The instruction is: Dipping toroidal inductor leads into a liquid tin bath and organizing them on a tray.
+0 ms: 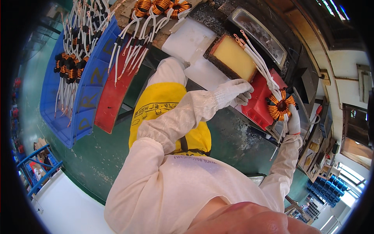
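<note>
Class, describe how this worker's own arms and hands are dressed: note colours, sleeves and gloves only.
Both arms wear loose, pale cream long sleeves, wrinkled and gathered at the wrists. The left hand and right hand wear white knitted gloves with ribbed cuffs; the right cuff has a thin red edge. A yellow apron with dark markings covers the front.

Right hand [293, 121], white-gloved, grips copper-wound toroid coil [280, 106] with white leads fanning up over yellow sponge block [233, 57]. Left hand [235, 93], gloved, rests at edge of red box [258, 102]. More coils lie in blue bin [87, 97] and on red tray [113, 95].
</note>
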Demonstrator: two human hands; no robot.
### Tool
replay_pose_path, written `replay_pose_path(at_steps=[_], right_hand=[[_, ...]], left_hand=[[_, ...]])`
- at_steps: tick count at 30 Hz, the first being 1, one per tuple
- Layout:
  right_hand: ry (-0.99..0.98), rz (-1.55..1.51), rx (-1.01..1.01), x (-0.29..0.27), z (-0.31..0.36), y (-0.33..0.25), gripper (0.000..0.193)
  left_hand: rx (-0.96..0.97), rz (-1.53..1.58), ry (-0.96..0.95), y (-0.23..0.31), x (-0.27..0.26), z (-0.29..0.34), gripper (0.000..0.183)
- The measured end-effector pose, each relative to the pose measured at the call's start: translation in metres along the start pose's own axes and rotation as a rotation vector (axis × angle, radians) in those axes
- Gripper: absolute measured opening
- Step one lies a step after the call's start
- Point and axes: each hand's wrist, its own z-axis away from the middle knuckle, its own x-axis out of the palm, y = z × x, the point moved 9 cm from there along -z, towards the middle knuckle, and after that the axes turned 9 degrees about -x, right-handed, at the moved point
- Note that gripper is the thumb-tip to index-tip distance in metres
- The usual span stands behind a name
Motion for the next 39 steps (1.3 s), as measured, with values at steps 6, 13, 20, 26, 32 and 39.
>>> replay_pose_path(at_steps=[6, 13, 20, 26, 32, 39], right_hand=[[-0.021, 0.054, -0.027, -0.018, 0.001, 0.003, 0.032], [-0.096, 0.2, -0.278, 0.044, 0.044, -0.034, 0.046], [0.115, 0.172, -0.386, 0.081, 0.074, -0.04, 0.069], [0.164, 0.071, -0.502, 0.093, 0.073, -0.044, 0.07], [0.289, 0.184, -0.592, 0.098, 0.067, -0.046, 0.064], [0.355, 0.251, -0.554, 0.097, 0.036, -0.065, 0.057]], left_hand=[[0.011, -0.071, -0.004, -0.002, 0.003, 0.002, 0.028], [0.046, -0.055, -0.05, 0.018, 0.007, 0.006, 0.034], [0.079, 0.032, -0.066, 0.038, 0.01, -0.016, 0.034], [0.079, 0.091, -0.003, 0.057, 0.01, -0.041, 0.033], [0.069, 0.095, 0.076, 0.077, -0.002, -0.078, 0.03], [0.296, -0.077, 0.351, 0.117, 0.003, -0.091, 0.042]])
